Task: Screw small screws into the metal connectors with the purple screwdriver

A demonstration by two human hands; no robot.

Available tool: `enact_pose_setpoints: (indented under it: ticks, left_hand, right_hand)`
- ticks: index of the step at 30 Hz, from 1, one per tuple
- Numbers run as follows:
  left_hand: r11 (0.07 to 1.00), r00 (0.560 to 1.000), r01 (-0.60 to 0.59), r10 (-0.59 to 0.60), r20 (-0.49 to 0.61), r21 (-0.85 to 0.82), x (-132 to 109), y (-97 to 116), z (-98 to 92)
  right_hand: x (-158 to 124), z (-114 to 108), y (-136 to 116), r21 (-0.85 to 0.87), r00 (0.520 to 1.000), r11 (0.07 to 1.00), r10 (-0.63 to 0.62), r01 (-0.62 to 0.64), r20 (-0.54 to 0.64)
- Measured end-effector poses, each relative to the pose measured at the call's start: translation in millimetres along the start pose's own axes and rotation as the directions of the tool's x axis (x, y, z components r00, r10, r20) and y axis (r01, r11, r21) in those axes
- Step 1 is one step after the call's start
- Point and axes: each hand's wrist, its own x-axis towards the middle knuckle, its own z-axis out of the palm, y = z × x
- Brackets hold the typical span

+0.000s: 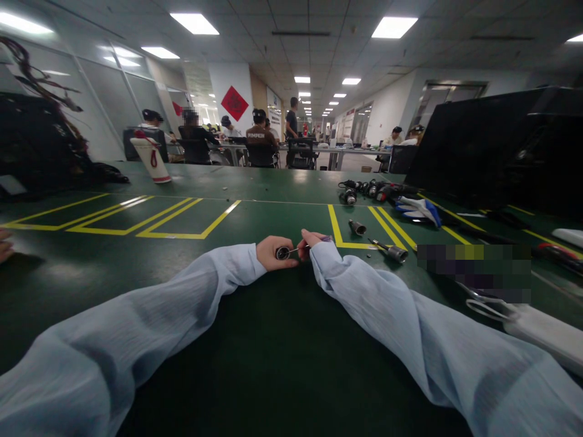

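Note:
Near the middle of the green table my left hand (272,252) is closed around a small round metal part (282,253), its ring-shaped open end turned towards me. From the right, my right hand (312,239) pinches a thin screwdriver (326,239) with a purplish handle. Its slim shaft points left and its tip reaches the rim of the metal part; whether it goes inside I cannot tell. To the right of my hands lie a metal sleeve (357,227) and a similar metal piece with a thin stem (392,251).
Dark metal tool parts (359,190) and a blue-and-white glove (419,210) lie at the right. A paper cup (152,159) stands at the far left. Yellow tape (203,236) marks the table (218,376). Another person's hand (5,244) rests at the left edge.

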Motion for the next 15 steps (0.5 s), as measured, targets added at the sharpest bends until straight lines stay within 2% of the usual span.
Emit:
enact_pose_setpoints:
  ticks: [5, 9, 12, 15]
  left_hand:
    - [0.999, 1.000, 0.004, -0.004, -0.008, -0.036, 0, 0, -0.1]
    - [0.998, 1.000, 0.013, -0.014, -0.012, -0.062, 0, 1, -0.9]
    - [0.997, 1.000, 0.019, -0.021, -0.019, -0.073, 0, 2, -1.1]
    - [0.997, 0.999, 0.026, -0.028, -0.030, -0.074, 0, 4, -0.9]
  right_hand:
    - [12, -4, 9, 0.106, 0.991, 0.985, 0.136, -0.137, 0.019]
    - [18, -4, 11, 0.119, 0.966, 0.959, 0.257, -0.258, 0.031]
    - [16, -2, 10, 0.145, 0.972, 0.962, 0.231, -0.233, 0.030]
    - [9, -1, 6, 0.147, 0.993, 0.982, 0.121, -0.119, -0.004]
